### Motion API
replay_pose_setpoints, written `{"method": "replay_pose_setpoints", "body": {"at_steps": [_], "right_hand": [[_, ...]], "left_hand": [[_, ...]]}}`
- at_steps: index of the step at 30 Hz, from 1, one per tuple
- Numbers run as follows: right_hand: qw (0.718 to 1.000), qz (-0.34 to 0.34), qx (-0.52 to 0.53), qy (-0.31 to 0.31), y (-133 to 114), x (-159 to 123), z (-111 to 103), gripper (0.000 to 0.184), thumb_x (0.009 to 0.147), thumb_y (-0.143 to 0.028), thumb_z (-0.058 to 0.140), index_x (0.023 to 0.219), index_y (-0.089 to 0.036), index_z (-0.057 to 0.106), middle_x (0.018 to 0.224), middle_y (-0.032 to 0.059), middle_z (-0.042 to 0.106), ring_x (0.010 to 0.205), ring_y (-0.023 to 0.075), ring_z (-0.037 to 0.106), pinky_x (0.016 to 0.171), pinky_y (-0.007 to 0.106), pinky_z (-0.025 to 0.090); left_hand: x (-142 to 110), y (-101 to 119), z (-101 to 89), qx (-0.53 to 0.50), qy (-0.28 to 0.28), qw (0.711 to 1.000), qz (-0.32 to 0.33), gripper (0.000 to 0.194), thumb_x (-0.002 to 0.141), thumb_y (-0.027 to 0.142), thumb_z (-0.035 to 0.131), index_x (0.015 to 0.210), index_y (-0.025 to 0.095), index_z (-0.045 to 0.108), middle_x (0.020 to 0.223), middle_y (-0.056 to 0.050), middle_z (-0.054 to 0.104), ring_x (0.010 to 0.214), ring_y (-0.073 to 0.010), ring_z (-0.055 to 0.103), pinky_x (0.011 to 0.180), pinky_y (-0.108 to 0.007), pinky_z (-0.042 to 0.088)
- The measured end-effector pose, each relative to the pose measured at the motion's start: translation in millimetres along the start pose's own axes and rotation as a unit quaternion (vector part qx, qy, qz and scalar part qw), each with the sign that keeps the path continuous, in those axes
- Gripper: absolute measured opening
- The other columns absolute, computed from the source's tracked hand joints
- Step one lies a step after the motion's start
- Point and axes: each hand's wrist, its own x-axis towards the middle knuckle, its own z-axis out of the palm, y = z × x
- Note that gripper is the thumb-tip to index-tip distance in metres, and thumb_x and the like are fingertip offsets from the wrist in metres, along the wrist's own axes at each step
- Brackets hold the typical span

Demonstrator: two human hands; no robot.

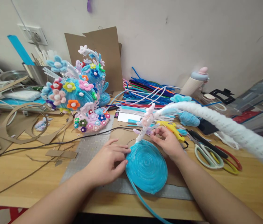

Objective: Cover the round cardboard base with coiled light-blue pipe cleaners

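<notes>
A round disc of coiled blue pipe cleaner (146, 166) sits in front of me, a loose blue strand (143, 203) trailing from its lower left edge. From its top rises a white-wrapped stem (143, 132), which bends into a thick white arch (215, 119) running out to the right. Small pink flowers (148, 115) cling to the stem. My left hand (108, 160) rests with fingers stretched out, its fingertips touching the disc's left edge. Beside the stem, my right hand (168, 141) pinches at a lilac pipe-cleaner flower (148, 130); its fingertips partly hide the hold.
A flower-covered blue ornament (75, 93) stands back left near cardboard rings (24, 124). Behind the stem lie bundled pipe cleaners (145, 90) and a yellow glue gun (172, 130). Scissors (208, 155) lie right. A black cord (52, 143) crosses the table.
</notes>
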Motion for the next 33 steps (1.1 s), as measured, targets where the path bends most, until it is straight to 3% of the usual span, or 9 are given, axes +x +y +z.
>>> {"method": "replay_pose_setpoints", "body": {"at_steps": [4,9,13,18,25,33], "right_hand": [[0.998,0.037,-0.046,0.024,0.7,-3.1,-9.4,0.025,0.074,-0.043,0.067,0.071,-0.019,0.061,0.065,0.0005,0.061,0.062,0.0176,0.057,0.064,0.033,0.045],[0.994,0.036,-0.075,0.076,-1.5,-2.0,-23.7,0.024,0.078,-0.043,0.061,0.077,-0.019,0.067,0.079,0.0053,0.070,0.082,0.0233,0.061,0.082,0.039,0.043],[0.992,0.016,-0.076,0.103,-2.3,1.9,-30.5,0.033,0.076,-0.052,0.060,0.070,-0.020,0.061,0.070,0.0032,0.064,0.072,0.0205,0.057,0.077,0.038,0.043],[0.993,-0.015,-0.048,0.106,-4.5,2.0,-33.5,0.044,0.077,-0.064,0.055,0.062,-0.022,0.052,0.063,-0.0003,0.052,0.065,0.0168,0.049,0.067,0.032,0.041],[0.995,-0.020,0.038,0.094,-10.7,-4.6,-29.5,0.050,0.084,-0.063,0.050,0.056,-0.023,0.038,0.054,-0.0040,0.036,0.052,0.0132,0.036,0.052,0.029,0.033],[0.993,0.021,0.094,0.073,-13.2,-2.3,-28.4,0.048,0.077,-0.067,0.052,0.061,-0.022,0.047,0.056,-0.0019,0.046,0.051,0.0140,0.047,0.051,0.031,0.043]], "left_hand": [[-0.6,-1.1,1.1,-0.002,0.003,1.000,-0.004,0.021,0.086,0.022,0.051,0.067,0.020,0.055,0.120,0.002,0.067,0.116,-0.0165,0.058,0.109,-0.046,0.023],[-0.3,-0.4,0.9,-0.004,0.003,1.000,-0.003,0.020,0.086,0.021,0.052,0.066,0.020,0.055,0.119,0.003,0.067,0.116,-0.0163,0.058,0.109,-0.046,0.023],[-0.1,0.1,0.5,-0.003,0.000,1.000,-0.004,0.021,0.086,0.021,0.051,0.066,0.020,0.055,0.119,0.001,0.067,0.116,-0.0168,0.058,0.110,-0.046,0.023],[-0.2,-0.9,1.2,-0.003,0.001,1.000,-0.003,0.021,0.087,0.022,0.050,0.067,0.020,0.056,0.119,0.001,0.067,0.117,-0.0169,0.058,0.110,-0.046,0.024],[0.7,0.0,0.7,-0.003,0.001,1.000,-0.003,0.020,0.086,0.020,0.050,0.066,0.020,0.055,0.118,0.001,0.068,0.115,-0.0173,0.059,0.109,-0.047,0.025],[0.7,0.6,0.6,-0.005,0.002,1.000,-0.006,0.021,0.086,0.021,0.050,0.066,0.020,0.056,0.119,0.002,0.067,0.116,-0.0169,0.058,0.109,-0.047,0.024]]}}
